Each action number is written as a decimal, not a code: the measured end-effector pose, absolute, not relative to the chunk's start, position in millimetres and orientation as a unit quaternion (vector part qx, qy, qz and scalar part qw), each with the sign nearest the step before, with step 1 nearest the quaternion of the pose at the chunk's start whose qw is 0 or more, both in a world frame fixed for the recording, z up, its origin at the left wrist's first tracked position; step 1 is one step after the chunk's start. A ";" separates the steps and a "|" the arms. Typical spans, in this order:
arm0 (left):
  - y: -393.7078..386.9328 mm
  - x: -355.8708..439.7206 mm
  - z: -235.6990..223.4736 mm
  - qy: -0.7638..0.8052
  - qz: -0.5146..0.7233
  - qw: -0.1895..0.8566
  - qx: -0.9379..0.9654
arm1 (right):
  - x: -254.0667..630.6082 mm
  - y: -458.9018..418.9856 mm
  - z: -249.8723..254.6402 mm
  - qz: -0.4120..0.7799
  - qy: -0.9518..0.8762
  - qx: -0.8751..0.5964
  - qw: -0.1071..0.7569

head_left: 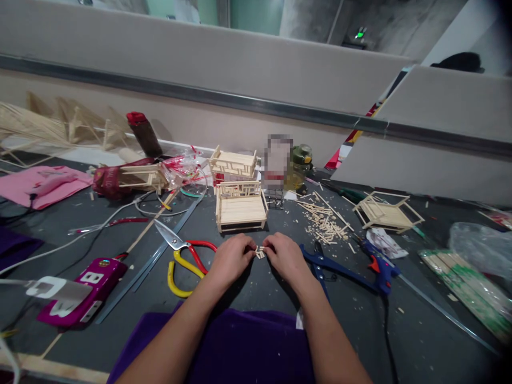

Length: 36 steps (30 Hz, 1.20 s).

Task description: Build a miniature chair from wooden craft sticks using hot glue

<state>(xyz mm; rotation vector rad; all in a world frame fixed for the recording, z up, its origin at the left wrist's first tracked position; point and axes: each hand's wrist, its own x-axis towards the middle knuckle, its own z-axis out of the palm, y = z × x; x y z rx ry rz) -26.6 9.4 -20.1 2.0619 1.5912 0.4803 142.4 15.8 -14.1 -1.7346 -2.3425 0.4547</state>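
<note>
Left hand [235,258] and right hand [285,257] pinch short pale wooden pieces [260,254]; grey tabletop [256,290] opens at six, slatted wooden bench [242,210] blocks twelve, red-and-yellow-handled scissors [181,247] nine, blue-handled cutters [342,271] three.

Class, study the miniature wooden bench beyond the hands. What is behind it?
Behind the miniature wooden bench, a second small wooden model shows above the backrest, with something red and white beneath it. The bench covers the lower part, so what supports the model cannot be seen.
</note>
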 end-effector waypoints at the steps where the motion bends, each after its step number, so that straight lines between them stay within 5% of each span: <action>1: 9.4 -26.6 -20.0 0.583 0.175 0.243 0.755 | 142.4 15.9 -14.4 0.154 -0.789 -0.587 0.097; 36: 9.7 -27.8 -16.8 0.579 0.179 0.258 0.753 | 145.6 15.4 -14.4 0.175 -0.775 -0.596 0.117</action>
